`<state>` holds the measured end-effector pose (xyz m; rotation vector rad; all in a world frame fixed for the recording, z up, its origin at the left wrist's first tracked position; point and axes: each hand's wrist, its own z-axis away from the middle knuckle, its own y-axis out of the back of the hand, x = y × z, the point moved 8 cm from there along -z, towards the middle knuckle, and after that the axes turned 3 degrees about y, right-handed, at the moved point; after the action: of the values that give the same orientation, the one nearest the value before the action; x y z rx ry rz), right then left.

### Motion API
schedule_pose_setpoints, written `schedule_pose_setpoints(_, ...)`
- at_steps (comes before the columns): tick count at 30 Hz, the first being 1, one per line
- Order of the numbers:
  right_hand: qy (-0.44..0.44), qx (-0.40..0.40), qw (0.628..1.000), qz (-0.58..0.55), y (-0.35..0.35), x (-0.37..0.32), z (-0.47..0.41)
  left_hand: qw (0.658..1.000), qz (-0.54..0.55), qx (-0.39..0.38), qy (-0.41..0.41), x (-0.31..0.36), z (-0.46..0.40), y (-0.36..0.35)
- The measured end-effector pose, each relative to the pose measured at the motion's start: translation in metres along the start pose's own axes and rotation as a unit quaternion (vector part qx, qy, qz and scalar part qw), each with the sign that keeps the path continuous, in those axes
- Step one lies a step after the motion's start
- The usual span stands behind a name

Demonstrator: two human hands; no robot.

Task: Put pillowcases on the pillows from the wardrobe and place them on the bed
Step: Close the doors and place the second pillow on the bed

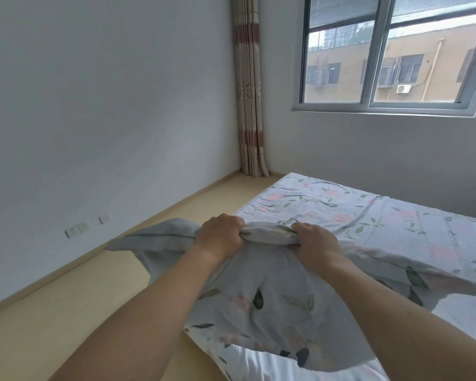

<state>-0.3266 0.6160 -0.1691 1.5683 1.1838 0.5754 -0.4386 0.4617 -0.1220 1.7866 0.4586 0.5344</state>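
Head view: your left hand (pixel 221 236) and right hand (pixel 315 243) clench their fingers on the bunched edge of the grey floral cotton pillowcase (pixel 259 303), held above the floral-sheeted bed (pixel 382 215).

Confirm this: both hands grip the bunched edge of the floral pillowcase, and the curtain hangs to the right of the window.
Wrong on the curtain: the head view shows it in the corner, left of the window. The rest holds: the left hand and right hand grip the bunched edge of the floral pillowcase.
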Motion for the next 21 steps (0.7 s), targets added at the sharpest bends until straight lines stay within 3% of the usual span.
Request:
schedule_pose_setpoints(11,0.035,-0.072,0.997,-0.001,-0.121,-0.165,-0.224,0.994,-0.080,-0.070,0.018,-0.270,-0.126,-0.010)
schedule_pose_setpoints(21,-0.001,-0.060,0.998,0.024,-0.226,-0.316,-0.419,0.992,-0.096,-0.075,-0.025,-0.519,-0.244,-0.014)
